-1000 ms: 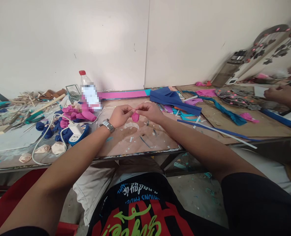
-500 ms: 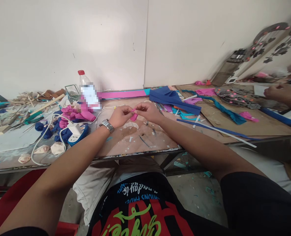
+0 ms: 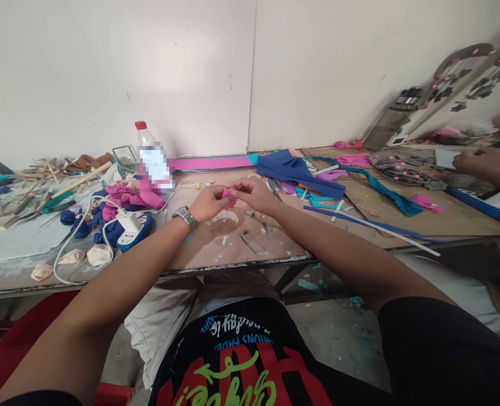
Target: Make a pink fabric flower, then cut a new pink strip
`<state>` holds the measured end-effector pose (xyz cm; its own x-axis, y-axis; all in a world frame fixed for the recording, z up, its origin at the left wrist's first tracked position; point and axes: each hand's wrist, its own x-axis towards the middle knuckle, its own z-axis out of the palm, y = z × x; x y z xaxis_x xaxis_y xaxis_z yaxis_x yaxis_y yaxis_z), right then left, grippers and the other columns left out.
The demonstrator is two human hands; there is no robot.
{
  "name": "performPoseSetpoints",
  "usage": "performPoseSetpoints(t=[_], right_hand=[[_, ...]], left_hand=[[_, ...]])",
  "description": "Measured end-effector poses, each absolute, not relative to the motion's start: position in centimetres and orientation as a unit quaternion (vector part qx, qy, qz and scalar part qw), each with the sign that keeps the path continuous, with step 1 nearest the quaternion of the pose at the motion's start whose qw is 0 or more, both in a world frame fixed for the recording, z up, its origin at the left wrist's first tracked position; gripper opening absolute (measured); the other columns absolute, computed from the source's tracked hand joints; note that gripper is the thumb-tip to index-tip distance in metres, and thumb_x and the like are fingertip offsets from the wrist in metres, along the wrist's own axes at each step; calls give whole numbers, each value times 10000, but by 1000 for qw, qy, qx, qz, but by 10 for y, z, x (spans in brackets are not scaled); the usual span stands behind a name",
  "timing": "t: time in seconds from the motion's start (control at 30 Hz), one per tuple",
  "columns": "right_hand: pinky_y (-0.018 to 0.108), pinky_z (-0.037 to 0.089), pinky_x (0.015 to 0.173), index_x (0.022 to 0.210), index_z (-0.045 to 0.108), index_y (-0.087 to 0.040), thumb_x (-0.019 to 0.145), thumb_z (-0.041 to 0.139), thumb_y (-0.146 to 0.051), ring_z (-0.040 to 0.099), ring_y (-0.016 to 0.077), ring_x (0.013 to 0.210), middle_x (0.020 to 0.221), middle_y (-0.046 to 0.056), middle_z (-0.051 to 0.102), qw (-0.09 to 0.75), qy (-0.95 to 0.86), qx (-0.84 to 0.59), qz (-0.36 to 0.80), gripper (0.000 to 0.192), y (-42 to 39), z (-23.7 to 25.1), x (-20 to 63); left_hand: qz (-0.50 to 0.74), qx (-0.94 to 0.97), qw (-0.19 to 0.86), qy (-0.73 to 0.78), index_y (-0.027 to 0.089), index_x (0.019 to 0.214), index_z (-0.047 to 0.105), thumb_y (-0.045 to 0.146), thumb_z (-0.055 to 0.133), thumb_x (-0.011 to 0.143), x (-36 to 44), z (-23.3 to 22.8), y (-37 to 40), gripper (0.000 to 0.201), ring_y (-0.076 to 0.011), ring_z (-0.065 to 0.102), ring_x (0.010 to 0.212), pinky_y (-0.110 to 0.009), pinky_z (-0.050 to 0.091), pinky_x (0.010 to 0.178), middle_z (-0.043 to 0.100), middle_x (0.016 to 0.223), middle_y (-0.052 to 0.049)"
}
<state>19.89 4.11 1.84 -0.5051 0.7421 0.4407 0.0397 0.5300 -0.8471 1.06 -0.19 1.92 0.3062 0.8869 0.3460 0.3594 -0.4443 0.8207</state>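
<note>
A small piece of crumpled pink paper or cloth (image 3: 229, 193) is pinched between my two hands, above the middle of the workbench. My left hand (image 3: 208, 203), below a metal wristwatch, grips it from the left with fingers closed. From the right, my right hand (image 3: 253, 193) holds the same piece, its thumb and fingertips pressed together. The fingers cover much of the piece, so its full shape is hidden. Under the hands lies the stained bench top (image 3: 207, 251), dotted with scraps and a pale curved mark.
Left are pink rolled pieces (image 3: 150, 198), dark blue bundles, a power strip (image 3: 129, 239) with white cables, and a red-capped bottle (image 3: 141, 129). Right lie blue strips (image 3: 300, 172) and a white strip (image 3: 393, 232). A co-worker's hand (image 3: 480, 164) is at far right.
Both hands stay almost in place. The fingers have shifted on the pink piece, which now sits slightly higher and shows more between the thumbs.
</note>
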Motion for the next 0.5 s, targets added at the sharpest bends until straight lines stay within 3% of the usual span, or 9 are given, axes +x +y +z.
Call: performPoseSetpoints(t=[0.33, 0.5], right_hand=[[295, 492, 674, 876, 696, -188, 797, 742, -454, 608, 160, 710, 798, 28, 702, 402, -786, -239, 404, 281, 39, 18, 200], [287, 471, 642, 831, 708, -181, 801, 746, -410, 595, 149, 665, 743, 21, 697, 432, -777, -251, 382, 235, 40, 20, 201]], left_hand=[[392, 710, 390, 435, 166, 764, 617, 354, 640, 845, 11, 20, -3, 206, -154, 686, 627, -261, 553, 606, 649, 641, -13], [401, 696, 419, 423, 154, 816, 645, 382, 754, 785, 12, 21, -4, 255, -169, 709, 687, -281, 585, 651, 693, 705, -34]])
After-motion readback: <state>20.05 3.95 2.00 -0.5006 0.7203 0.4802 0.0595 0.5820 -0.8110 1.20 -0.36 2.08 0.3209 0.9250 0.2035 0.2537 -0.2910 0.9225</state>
